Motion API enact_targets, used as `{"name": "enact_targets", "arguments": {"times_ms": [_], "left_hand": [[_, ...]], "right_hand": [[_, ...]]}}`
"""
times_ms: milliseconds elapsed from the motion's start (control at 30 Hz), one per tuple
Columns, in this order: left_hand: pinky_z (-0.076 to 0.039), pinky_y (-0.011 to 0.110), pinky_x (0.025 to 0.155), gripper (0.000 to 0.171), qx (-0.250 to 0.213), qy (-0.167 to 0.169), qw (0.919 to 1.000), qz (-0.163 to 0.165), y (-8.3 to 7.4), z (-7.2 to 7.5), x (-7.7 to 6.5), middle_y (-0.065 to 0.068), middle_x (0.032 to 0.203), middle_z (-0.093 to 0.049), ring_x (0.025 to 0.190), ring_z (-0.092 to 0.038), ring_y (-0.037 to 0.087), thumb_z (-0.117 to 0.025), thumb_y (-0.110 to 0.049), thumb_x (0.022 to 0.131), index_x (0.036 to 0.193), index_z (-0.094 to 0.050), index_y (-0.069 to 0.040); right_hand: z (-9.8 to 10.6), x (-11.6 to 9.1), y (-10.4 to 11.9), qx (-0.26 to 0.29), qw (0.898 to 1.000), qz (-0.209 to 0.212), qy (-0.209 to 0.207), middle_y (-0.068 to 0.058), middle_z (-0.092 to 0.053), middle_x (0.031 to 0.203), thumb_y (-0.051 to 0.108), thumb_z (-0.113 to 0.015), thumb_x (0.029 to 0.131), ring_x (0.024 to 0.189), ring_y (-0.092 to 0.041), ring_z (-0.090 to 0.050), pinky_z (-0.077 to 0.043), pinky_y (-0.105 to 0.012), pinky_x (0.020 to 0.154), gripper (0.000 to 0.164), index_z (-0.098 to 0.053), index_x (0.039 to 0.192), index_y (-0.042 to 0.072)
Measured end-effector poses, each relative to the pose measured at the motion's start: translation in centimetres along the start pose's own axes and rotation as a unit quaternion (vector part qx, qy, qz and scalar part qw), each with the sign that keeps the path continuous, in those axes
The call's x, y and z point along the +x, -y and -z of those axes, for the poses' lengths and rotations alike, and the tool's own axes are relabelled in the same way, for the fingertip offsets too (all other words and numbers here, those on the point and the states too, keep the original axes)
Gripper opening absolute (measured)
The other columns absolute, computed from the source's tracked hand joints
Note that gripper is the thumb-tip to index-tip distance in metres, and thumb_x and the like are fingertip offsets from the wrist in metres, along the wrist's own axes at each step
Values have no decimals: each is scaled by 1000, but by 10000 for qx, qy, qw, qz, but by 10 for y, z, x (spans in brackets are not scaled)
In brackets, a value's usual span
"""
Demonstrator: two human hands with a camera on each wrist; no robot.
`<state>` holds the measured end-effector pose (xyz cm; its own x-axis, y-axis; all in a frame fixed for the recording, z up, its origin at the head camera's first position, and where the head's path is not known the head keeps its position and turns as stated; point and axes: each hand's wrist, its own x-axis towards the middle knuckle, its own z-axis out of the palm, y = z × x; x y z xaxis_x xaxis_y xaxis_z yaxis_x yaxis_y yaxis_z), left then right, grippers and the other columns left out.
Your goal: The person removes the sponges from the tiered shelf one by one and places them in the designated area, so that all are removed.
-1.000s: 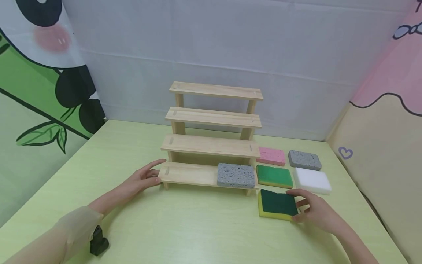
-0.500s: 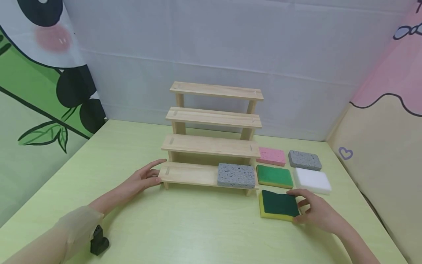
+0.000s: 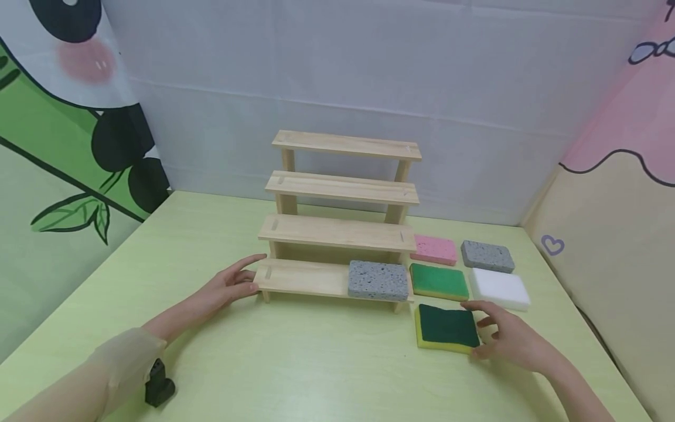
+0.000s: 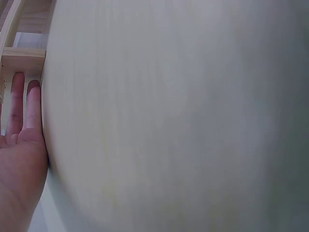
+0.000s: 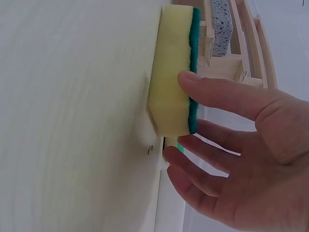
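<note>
A four-tier wooden stair shelf (image 3: 337,231) stands mid-table. My left hand (image 3: 224,290) rests at the left end of its lowest board, thumb at the front corner; in the left wrist view its fingers (image 4: 34,108) stretch straight toward a wooden support. At the right, my right hand (image 3: 511,337) pinches the right end of a yellow sponge with a dark green scouring face (image 3: 448,326). Its thumb (image 5: 190,79) overlaps the long yellow side in the right wrist view, and the index finger lies at the back edge. The sponge lies flat, green side up.
A speckled grey pumice-like block (image 3: 377,280) sits on the lowest board's right end. Behind the held sponge are a green-topped sponge (image 3: 439,282), a white block (image 3: 500,288), a pink block (image 3: 435,250) and another grey block (image 3: 487,257). Printed walls enclose the table (image 3: 316,363).
The sponge has shifted very slightly to the right with my right hand. My left hand has stayed at the shelf's end.
</note>
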<state>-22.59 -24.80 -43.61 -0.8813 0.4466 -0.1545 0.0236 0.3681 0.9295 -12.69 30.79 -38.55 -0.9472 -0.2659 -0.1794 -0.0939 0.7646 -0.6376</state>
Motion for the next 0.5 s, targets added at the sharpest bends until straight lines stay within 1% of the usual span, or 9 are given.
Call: {"name": "enact_targets", "arguments": {"times_ms": [67, 167, 267, 433, 500], "left_hand": [[-35, 55, 112, 65, 11, 2, 10000, -1, -1, 0, 0, 19, 140, -55, 130, -52, 27, -54, -33, 102, 157, -21, -31], [-35, 55, 112, 65, 7, -2, 10000, 6, -1, 0, 0, 19, 140, -55, 130, -52, 28, -54, -33, 102, 157, -21, -31], [-35, 55, 112, 65, -16, -5, 10000, -1, 1, 0, 0, 19, 140, -55, 128, -54, 25, -54, -32, 102, 157, -20, -30], [-36, 51, 111, 65, -108, 26, 9999, -105, 3, 0, 0, 19, 138, -56, 123, -57, 16, -54, -29, 102, 158, -21, -28], [-36, 50, 111, 65, -130, 44, 9998, -145, 4, 0, 0, 19, 138, -56, 122, -58, 12, -54, -29, 102, 158, -20, -28]], "right_hand": [[2, 0, 3, -53, 9999, 109, 43, -24, -44, 148, 21, -88, 68, 118, -40, -57, -51, -54, 91, 91, -42, 146, 7], [4, 0, 8, -187, 9991, 371, -6, -23, -44, 148, 25, -88, 70, 122, -44, -53, -48, -60, 93, 90, -42, 145, 7], [7, 3, 16, -331, 9980, 522, -128, -21, -47, 146, 30, -86, 73, 123, -46, -52, -47, -60, 94, 87, -42, 145, 7], [6, 12, 33, -368, 9982, 404, -234, -20, -48, 146, 34, -83, 78, 125, -44, -51, -47, -59, 95, 84, -41, 146, 7], [4, 17, 39, -402, 9978, 425, -304, -21, -49, 145, 34, -82, 79, 124, -43, -51, -48, -58, 95, 83, -42, 145, 6]]}}
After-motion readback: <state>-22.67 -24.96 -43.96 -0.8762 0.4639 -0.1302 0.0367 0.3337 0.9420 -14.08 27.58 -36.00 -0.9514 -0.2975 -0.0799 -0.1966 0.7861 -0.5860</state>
